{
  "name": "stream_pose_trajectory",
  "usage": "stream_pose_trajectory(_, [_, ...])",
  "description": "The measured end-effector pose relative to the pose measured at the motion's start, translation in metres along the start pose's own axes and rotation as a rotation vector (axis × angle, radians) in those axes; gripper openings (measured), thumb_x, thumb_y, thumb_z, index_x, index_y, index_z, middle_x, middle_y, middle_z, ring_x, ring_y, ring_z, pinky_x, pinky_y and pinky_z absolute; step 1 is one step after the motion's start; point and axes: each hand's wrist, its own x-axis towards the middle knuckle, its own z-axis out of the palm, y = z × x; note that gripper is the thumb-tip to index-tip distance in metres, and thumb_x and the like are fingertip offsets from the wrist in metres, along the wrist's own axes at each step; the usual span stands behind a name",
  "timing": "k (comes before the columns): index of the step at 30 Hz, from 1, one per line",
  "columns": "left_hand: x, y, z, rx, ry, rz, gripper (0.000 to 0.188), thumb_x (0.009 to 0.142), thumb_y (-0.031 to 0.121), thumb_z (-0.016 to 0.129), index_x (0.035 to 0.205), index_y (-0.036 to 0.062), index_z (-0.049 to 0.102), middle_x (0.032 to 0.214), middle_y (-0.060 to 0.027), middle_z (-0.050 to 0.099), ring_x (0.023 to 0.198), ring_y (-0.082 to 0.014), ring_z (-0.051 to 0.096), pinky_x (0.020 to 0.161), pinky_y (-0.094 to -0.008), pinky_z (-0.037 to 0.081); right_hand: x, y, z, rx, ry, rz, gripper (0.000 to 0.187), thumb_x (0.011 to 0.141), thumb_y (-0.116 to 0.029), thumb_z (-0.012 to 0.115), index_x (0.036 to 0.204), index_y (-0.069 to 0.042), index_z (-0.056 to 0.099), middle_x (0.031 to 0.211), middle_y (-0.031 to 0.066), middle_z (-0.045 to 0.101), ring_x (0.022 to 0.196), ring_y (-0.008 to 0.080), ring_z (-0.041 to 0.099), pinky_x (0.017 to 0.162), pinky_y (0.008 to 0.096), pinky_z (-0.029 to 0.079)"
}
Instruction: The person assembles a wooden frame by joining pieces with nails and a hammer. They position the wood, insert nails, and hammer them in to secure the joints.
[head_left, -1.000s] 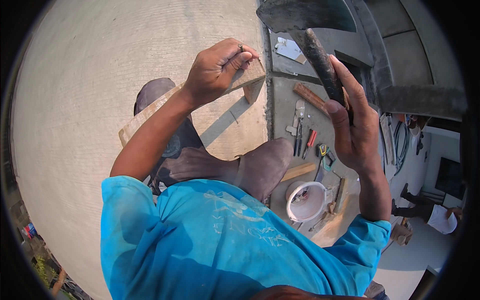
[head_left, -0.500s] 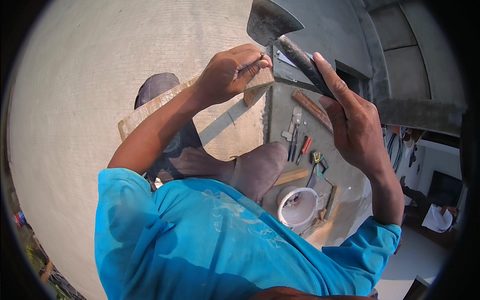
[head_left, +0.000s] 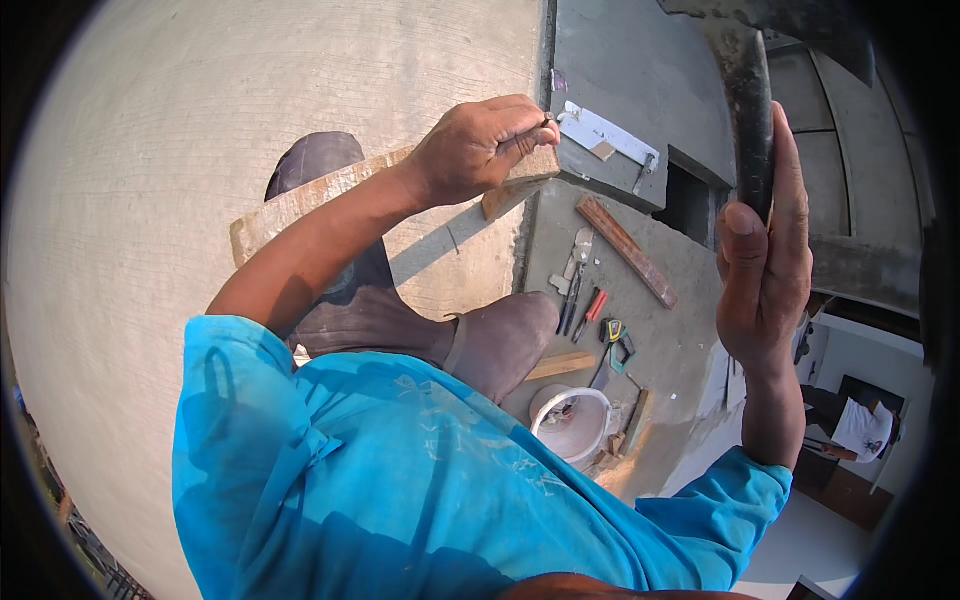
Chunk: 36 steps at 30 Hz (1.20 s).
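- Since the frame half a second ago, the hatchet [head_left: 748,115] has swung up and away to the right, leaving the left hand [head_left: 480,150] well apart from it; the left hand has stayed at the board's end.
- Nearest, the right hand [head_left: 766,270] grips the hatchet's dark handle, thumb on one side and long fingers along the other; the head is partly lost in shadow at the top edge.
- The left hand's thumb and forefinger are pinched narrow around a nail [head_left: 549,119], its head showing just above their tips.
- The nail is over the right end of a wooden board [head_left: 295,200]; whether its point touches the wood is hidden.
- The board slants across, beside the bent knees.
- On the concrete to the right are a white bucket [head_left: 576,443], a green-handled handsaw [head_left: 624,352], red-handled pliers [head_left: 596,304] and a reddish wooden strip [head_left: 625,248].
- Farther off, a white panel [head_left: 610,134] lies on the concrete ledge; a person in a white shirt [head_left: 861,431] is at far right.
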Motion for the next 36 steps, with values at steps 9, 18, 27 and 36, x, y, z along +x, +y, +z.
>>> stream_pose_trajectory(9, [0.004, 0.01, -0.001, 0.012, -0.092, -0.035, 0.01, 0.092, -0.001, 0.064, 0.101, -0.0012, 0.068, 0.1, -0.0135, 0.071, 0.096, -0.0289, 0.071, 0.081, -0.037, 0.058, -0.009, 0.007, 0.019, -0.051, -0.126, -0.057, 0.057, 0.109, -0.024, 0.047, 0.161, -0.012, 0.029, 0.086, 0.0093, 0.065, 0.068, 0.0127, 0.062, 0.057, 0.0257, 0.051])
stream_pose_trajectory(18, [0.001, -0.003, 0.005, 0.032, -0.027, 0.008, 0.012, 0.092, 0.002, 0.064, 0.103, -0.001, 0.07, 0.1, -0.0136, 0.072, 0.095, -0.0298, 0.071, 0.083, -0.0383, 0.058, -0.014, 0.007, 0.025, -0.045, -0.065, 0.02, 0.056, 0.105, -0.013, 0.053, 0.158, -0.01, 0.036, 0.116, 0.0147, 0.073, 0.087, 0.0263, 0.072, 0.081, 0.0392, 0.057])
stream_pose_trajectory(27, [0.0, -0.003, 0.004, 0.028, 0.013, -0.004, 0.02, 0.103, 0.017, 0.061, 0.099, -0.0008, 0.07, 0.097, -0.0121, 0.073, 0.09, -0.0257, 0.072, 0.077, -0.0344, 0.057, 0.001, -0.001, -0.005, 0.483, 0.338, -0.172, 0.062, 0.112, -0.035, 0.036, 0.163, -0.012, 0.008, 0.069, -0.0014, 0.039, 0.046, 0.0031, 0.036, 0.038, 0.0201, 0.031])
stream_pose_trajectory(36, [0.0, -0.003, 0.001, 0.057, 0.016, -0.023, 0.022, 0.104, 0.02, 0.061, 0.101, 0.0005, 0.071, 0.097, -0.0115, 0.072, 0.09, -0.0259, 0.072, 0.078, -0.0344, 0.056, 0.008, -0.011, -0.016, 0.263, 0.159, -0.004, 0.057, 0.108, -0.024, 0.048, 0.16, -0.012, 0.026, 0.088, 0.0082, 0.058, 0.064, 0.0162, 0.057, 0.055, 0.0298, 0.048])
